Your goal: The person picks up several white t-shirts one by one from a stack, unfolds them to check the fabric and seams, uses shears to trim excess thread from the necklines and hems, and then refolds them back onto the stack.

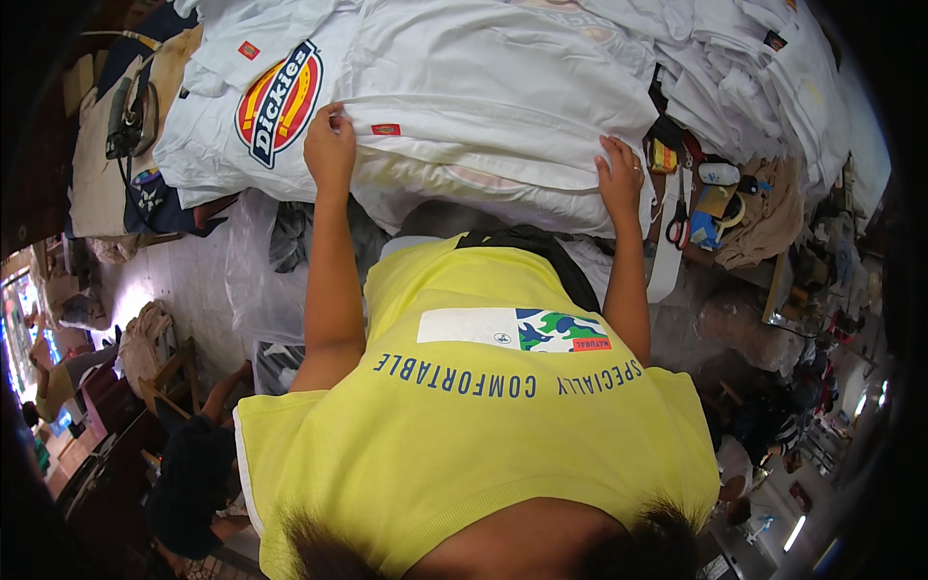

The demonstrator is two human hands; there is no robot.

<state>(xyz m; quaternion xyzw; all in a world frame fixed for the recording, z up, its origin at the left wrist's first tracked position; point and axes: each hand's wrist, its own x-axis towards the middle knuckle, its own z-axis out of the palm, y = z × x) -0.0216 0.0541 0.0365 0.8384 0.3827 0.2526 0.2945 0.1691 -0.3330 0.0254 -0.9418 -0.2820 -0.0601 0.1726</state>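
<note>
A white T-shirt [503, 106] lies spread on top of a pile of white garments in front of me. Its near edge forms a folded band with a small red label [386, 130]. My left hand [331, 152] pinches this band at its left end, thumb against fingers, beside a large round red, yellow and navy print [278, 103]. At the band's right end, my right hand [620, 181] lies on the cloth with fingers stretched and slightly apart; a ring shows on one finger. Whatever is under the fingertips is hidden.
Right of the pile are scissors [679, 224], a tape roll [732, 210] and a small white bottle [718, 174]. More white shirts [754, 77] are heaped at the far right. An iron [130, 116] stands at far left. Clear plastic [261, 261] hangs below the table's edge. Other people sit behind.
</note>
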